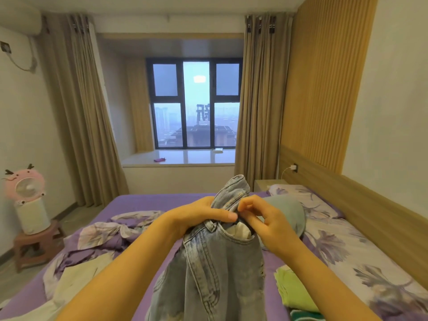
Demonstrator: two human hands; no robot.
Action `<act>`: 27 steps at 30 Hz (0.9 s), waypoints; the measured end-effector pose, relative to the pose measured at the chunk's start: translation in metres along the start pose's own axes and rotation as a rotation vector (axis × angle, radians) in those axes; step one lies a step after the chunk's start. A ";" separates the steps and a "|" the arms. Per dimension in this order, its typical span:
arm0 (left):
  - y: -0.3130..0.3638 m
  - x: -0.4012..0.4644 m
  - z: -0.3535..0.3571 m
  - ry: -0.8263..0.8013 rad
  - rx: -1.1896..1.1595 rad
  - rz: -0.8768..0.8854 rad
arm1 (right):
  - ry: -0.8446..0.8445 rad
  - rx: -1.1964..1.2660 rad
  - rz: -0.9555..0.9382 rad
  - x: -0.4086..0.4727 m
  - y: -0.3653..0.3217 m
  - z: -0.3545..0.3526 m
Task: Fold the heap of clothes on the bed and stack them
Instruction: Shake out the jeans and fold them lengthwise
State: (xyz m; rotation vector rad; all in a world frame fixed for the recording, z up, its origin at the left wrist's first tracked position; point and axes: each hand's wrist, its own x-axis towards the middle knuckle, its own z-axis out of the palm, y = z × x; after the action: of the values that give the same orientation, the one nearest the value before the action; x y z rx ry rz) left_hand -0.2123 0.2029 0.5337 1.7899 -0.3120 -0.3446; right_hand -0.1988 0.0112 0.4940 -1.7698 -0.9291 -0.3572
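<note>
A pair of light blue washed jeans (215, 269) hangs in front of me above the purple bed (143, 200). My left hand (199, 216) grips the jeans at the waistband, thumb laid across the denim. My right hand (261, 218) pinches the waistband edge beside it, fingers curled. A white pocket lining shows at the waist. A folded light green garment (294, 293) lies on the bed at the right, on top of a darker green one (303, 316). A cream garment (76, 283) lies loose at the lower left.
A rumpled floral purple quilt (108, 235) covers the bed's left side. A pale blue pillow (291, 212) and a floral pillow (308, 198) lie near the wooden headboard (347, 200) at right. A pink fan on a stool (27, 205) stands at left. A window bay (178, 157) lies ahead.
</note>
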 end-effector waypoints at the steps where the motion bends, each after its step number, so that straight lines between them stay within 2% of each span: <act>1: 0.001 0.000 -0.001 0.005 0.018 0.008 | 0.021 -0.021 -0.025 -0.001 0.002 0.000; 9: -0.002 -0.005 -0.014 0.078 -0.070 -0.017 | 0.040 -0.335 -0.229 -0.015 0.004 0.008; 13: 0.002 -0.007 -0.018 0.095 -0.093 -0.059 | -0.013 -0.420 -0.310 -0.013 0.000 0.007; 15: 0.006 -0.008 -0.020 0.113 -0.089 -0.084 | -0.090 -0.393 -0.294 -0.014 -0.003 0.001; 19: 0.020 -0.008 -0.020 0.132 -0.023 -0.096 | -0.290 -0.315 -0.146 -0.008 -0.012 -0.010; 22: 0.026 -0.006 -0.015 0.114 -0.008 -0.097 | -0.396 -0.432 -0.068 -0.003 -0.015 -0.008; 24: 0.029 -0.005 -0.015 0.131 -0.019 -0.084 | -0.308 -0.502 -0.115 -0.007 -0.018 -0.005; 27: 0.038 -0.006 -0.020 0.162 -0.031 -0.063 | -0.153 -0.424 -0.168 -0.018 -0.025 0.003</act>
State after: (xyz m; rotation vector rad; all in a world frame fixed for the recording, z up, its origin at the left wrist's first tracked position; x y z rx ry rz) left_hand -0.2115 0.2140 0.5759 1.7876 -0.1354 -0.2457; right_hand -0.2293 0.0103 0.4983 -2.1316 -1.1792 -0.5651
